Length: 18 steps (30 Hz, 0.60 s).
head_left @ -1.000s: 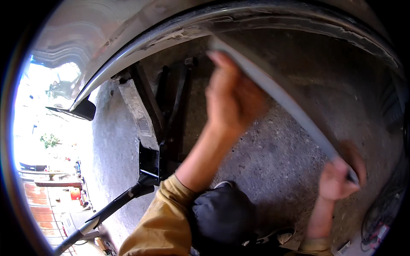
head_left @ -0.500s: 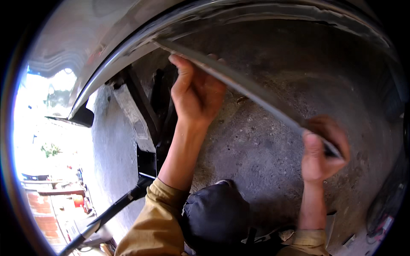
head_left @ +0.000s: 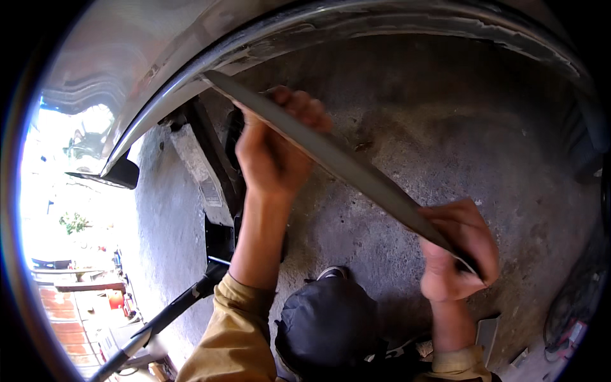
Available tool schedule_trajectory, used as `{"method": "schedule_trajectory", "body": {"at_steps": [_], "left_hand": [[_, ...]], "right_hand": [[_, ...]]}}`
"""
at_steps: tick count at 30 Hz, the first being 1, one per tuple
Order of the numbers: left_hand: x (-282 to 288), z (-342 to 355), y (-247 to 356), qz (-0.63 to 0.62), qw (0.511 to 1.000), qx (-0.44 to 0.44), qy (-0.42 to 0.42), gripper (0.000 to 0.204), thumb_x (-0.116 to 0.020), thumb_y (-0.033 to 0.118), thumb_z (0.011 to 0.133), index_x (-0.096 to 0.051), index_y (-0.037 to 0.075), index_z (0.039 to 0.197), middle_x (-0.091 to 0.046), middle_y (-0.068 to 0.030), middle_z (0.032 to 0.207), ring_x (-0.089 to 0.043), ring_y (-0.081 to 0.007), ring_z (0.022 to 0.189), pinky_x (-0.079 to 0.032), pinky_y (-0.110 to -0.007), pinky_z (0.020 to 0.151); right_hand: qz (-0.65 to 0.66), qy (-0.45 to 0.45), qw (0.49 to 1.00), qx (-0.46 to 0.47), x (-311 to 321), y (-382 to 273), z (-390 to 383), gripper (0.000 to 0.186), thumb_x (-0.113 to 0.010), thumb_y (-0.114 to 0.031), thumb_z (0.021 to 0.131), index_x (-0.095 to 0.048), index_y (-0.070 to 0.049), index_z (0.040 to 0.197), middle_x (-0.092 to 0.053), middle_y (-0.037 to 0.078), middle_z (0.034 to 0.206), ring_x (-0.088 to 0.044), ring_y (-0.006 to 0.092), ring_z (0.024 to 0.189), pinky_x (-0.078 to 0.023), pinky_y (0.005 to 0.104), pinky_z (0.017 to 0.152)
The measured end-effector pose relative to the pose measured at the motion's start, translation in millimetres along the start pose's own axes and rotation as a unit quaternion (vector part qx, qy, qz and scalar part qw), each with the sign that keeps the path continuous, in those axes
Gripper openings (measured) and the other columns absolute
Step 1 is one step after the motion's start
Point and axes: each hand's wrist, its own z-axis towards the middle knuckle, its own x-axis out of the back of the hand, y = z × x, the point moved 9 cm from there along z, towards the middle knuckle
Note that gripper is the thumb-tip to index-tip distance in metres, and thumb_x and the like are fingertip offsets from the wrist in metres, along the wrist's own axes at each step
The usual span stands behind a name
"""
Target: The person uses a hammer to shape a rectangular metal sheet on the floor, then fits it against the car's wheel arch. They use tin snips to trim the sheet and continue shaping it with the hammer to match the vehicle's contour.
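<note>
A long, narrow dark grey strip (head_left: pixel 344 162) with a thin pale edge slants from upper left to lower right. Around its upper part, my left hand (head_left: pixel 270 156) is closed, thumb on the near edge and fingers behind. My right hand (head_left: pixel 461 251) grips the lower end, where the strip curls to a hollow, pointed tip. The strip's upper tip meets or overlaps the lower edge of a shiny grey vehicle body panel (head_left: pixel 146 48); whether they touch I cannot tell. Pale, scuffed patches mark the panel's dark inner rim (head_left: pixel 394 19).
A jack-like metal frame (head_left: pixel 203 169) stands at the left under the panel, its long black handle (head_left: pixel 168 312) running to the lower left. Below is a rough concrete floor (head_left: pixel 375 223). My dark-clothed knee (head_left: pixel 328 318) is at bottom centre. A cable (head_left: pixel 550 318) lies at the right.
The strip has shifted left and down, its grey face turning more into view. Both hands have moved with it, still gripping; the right has dropped more than the left.
</note>
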Motion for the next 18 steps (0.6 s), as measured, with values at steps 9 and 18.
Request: {"method": "schedule_trajectory", "body": {"at_steps": [9,18], "left_hand": [[-19.5,26.9,-35.7,-0.108,0.993,-0.012,-0.045,0.021,-0.052,0.015,0.076,-0.047,0.006,0.094,-0.041,-0.0006,0.078,-0.039,-0.0132,0.075,-0.033,-0.028,0.072],[-8.8,15.8,-48.4,0.062,0.997,0.013,-0.054,0.040,-0.054,0.039,0.089,-0.054,0.002,0.103,-0.053,-0.0063,0.090,-0.049,-0.0221,0.096,-0.030,-0.043,0.101]], "right_hand": [[-0.044,0.055,0.997,0.035,43.0,-1.1,13.7,0.023,-0.074,-0.017,0.074,-0.062,0.002,0.078,-0.065,0.015,0.072,-0.061,0.0219,0.060,-0.046,0.0297,0.053],[-0.050,0.030,0.998,0.025,57.5,26.2,14.6,0.017,-0.076,-0.010,0.071,-0.066,0.000,0.081,-0.066,0.011,0.072,-0.063,0.0190,0.063,-0.048,0.0286,0.056]]}}
